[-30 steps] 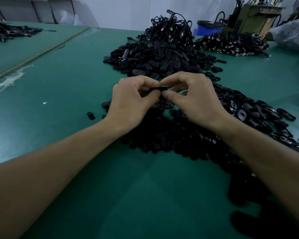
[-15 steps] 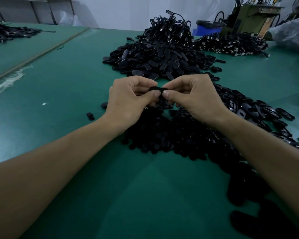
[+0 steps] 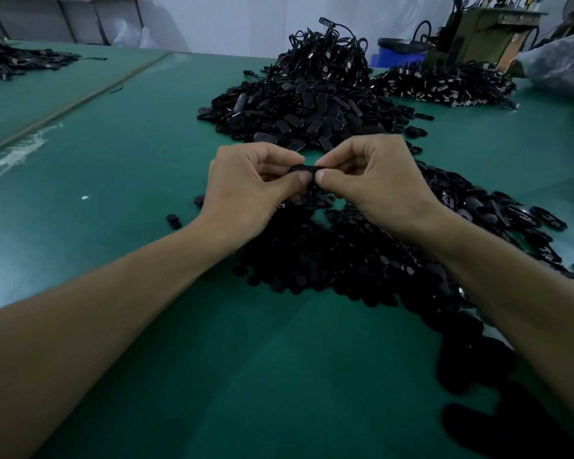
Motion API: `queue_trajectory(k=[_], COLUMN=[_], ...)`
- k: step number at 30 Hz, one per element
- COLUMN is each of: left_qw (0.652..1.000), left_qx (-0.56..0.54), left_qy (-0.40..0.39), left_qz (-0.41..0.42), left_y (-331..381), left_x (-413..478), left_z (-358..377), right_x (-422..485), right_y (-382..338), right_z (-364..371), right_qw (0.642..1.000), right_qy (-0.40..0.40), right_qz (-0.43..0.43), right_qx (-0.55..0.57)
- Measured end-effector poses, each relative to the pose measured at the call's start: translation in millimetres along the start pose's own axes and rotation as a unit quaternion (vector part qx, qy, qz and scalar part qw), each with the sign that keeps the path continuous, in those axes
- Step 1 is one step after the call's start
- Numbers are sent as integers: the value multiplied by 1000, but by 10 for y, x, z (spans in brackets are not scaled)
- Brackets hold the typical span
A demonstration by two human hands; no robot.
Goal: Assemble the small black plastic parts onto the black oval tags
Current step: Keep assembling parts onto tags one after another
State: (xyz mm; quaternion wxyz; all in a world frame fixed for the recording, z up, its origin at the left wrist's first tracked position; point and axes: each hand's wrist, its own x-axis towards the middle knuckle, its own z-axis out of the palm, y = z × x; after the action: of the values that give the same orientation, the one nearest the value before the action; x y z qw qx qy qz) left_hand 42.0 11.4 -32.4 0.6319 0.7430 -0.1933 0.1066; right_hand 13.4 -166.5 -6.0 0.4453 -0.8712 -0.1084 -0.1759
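Note:
A black oval tag (image 3: 305,168) is held edge-on between both hands above the table. My left hand (image 3: 246,190) pinches its left end with thumb and forefinger. My right hand (image 3: 375,180) pinches the right end the same way. Whether a small part sits on the tag is hidden by the fingers. Under my hands lies a flat heap of small black plastic parts (image 3: 338,260). To the right spreads a scatter of oval tags (image 3: 497,210).
A tall heap of black tags with cords (image 3: 309,94) stands behind my hands on the green table (image 3: 120,167). Another black heap (image 3: 444,84) lies at the back right beside a green machine (image 3: 478,31). A few loose parts (image 3: 174,220) lie to the left.
Both hands have dropped slightly and drawn a little apart, so more of the tag shows between the fingertips. The grip on it is the same.

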Motion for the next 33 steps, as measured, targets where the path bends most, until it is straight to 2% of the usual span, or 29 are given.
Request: queue_trajectory(k=[7,9,11,13,15,17,18,21,27,33], left_qw=[998,997,993,988,981,972,969,966,963,963], left_qx=[49,63,85,107,148,196,210,229,248,239], left_qy=[7,25,62,97,113,113,111,108,100,111], left_qz=[30,37,49,53,59,63,62,50,13,-52], left_y=[18,10,-6,-22,-34,-46,-49,-62,-111,-144], left_x=[2,2,24,52,82,104,111,127,156,181], left_z=[-7,-21,-62,-114,-158,-177,-186,-206,-233,-246], right_x=[0,12,18,-11,-64,-109,-127,-142,-99,-65], right_y=[-31,-41,-52,-56,-85,-138,-166,-177,-141,-73], right_z=[-31,-43,-74,-104,-107,-101,-98,-108,-145,-189], right_qw=[1000,999,990,957,892,845,839,837,863,874], right_qy=[-28,-33,-31,-29,-42,-65,-73,-87,-101,-83], right_qz=[-6,3,9,22,63,125,148,171,160,149], right_qx=[0,-40,-136,-286,-446,-516,-518,-513,-468,-456])
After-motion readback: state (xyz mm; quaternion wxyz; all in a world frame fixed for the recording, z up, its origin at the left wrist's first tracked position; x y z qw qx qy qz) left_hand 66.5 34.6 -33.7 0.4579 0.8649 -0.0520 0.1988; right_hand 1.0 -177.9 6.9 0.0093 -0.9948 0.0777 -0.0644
